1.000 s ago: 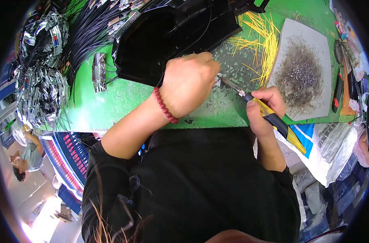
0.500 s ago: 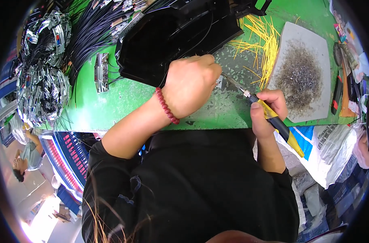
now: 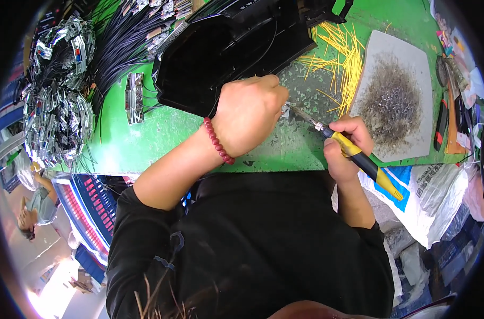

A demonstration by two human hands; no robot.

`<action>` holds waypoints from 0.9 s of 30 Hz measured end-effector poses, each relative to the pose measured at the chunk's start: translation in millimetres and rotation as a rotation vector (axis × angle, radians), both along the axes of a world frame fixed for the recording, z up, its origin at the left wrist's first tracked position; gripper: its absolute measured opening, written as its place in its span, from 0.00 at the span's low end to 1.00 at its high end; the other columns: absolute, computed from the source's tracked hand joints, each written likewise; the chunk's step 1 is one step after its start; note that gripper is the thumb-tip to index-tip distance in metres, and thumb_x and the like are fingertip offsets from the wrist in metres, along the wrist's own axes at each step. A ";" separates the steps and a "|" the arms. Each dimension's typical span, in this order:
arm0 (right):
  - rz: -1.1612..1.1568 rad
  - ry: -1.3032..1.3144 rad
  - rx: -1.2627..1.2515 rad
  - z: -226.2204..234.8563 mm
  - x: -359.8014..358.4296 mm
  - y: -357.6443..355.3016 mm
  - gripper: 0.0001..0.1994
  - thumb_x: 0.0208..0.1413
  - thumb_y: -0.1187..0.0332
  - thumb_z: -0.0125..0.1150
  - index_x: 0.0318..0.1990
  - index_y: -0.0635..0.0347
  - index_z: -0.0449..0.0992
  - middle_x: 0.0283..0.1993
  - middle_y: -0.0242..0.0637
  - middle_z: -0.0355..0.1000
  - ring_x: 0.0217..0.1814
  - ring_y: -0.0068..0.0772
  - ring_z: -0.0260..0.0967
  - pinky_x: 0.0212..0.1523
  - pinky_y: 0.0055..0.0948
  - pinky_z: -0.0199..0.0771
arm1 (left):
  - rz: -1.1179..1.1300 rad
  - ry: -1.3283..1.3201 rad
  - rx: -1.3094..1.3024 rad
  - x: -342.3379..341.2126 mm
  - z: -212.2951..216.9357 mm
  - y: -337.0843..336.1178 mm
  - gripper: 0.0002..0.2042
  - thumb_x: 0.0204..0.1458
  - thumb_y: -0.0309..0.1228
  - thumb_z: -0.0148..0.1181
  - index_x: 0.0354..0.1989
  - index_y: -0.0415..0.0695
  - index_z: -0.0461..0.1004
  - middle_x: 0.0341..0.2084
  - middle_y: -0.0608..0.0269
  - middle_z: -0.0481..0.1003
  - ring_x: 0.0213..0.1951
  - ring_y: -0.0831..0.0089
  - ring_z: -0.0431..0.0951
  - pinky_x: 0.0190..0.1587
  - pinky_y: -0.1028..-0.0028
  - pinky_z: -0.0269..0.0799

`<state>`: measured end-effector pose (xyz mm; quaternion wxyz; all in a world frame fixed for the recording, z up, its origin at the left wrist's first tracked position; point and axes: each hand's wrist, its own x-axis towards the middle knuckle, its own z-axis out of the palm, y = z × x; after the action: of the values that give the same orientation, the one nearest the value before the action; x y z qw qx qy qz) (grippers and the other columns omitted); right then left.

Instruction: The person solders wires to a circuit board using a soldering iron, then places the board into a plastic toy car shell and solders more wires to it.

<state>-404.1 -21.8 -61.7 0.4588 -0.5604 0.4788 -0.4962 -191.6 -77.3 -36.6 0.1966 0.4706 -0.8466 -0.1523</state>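
Note:
My right hand grips a yellow and black soldering iron like a pen, its metal tip pointing up and to the left. The tip reaches close to a small silvery part at the finger side of my left hand; whether they touch I cannot tell. The left hand is closed, knuckles up, a red bead bracelet on its wrist. Its fingertips are hidden, and so is whatever they hold. Just beyond it lies a large black plastic housing with a thin wire across it.
Yellow thin sticks lie scattered beside a grey board covered with dark residue. At the left are a heap of silvery parts, black cables and one separate silvery module. Tools line the right edge of the green table.
My right hand and the soldering iron have shifted slightly left, and the tip is nearer the small silvery part. More of that part shows now. The left hand has barely moved.

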 end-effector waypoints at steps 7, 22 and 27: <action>0.016 0.041 0.016 4.0 1.4 -3.1 0.09 0.44 0.74 0.59 0.34 0.63 0.69 0.29 0.26 0.61 0.28 0.15 0.55 0.30 0.18 0.54 | -0.005 0.006 -0.001 -0.6 1.8 -2.2 0.05 0.43 0.25 0.60 0.20 0.43 0.69 0.22 0.62 0.69 0.26 0.61 0.75 0.26 0.66 0.70; -0.086 0.053 0.006 6.4 2.5 -0.1 0.11 0.47 0.68 0.65 0.31 0.65 0.71 0.25 0.25 0.65 0.24 0.12 0.57 0.25 0.17 0.56 | -0.021 0.017 0.006 -1.3 4.9 -1.3 0.05 0.42 0.24 0.60 0.20 0.43 0.70 0.21 0.61 0.68 0.25 0.61 0.74 0.26 0.66 0.70; -0.044 0.109 -0.005 4.1 1.5 -4.3 0.09 0.47 0.70 0.63 0.32 0.65 0.71 0.25 0.25 0.65 0.25 0.12 0.58 0.26 0.17 0.57 | -0.011 -0.009 0.019 -1.7 3.2 -1.7 0.05 0.43 0.24 0.59 0.20 0.43 0.70 0.21 0.61 0.68 0.26 0.61 0.74 0.26 0.65 0.70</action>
<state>-402.6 -26.1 -57.6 0.4196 -0.5771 0.5138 -0.4763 -193.4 -79.0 -33.3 0.1876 0.4684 -0.8485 -0.1594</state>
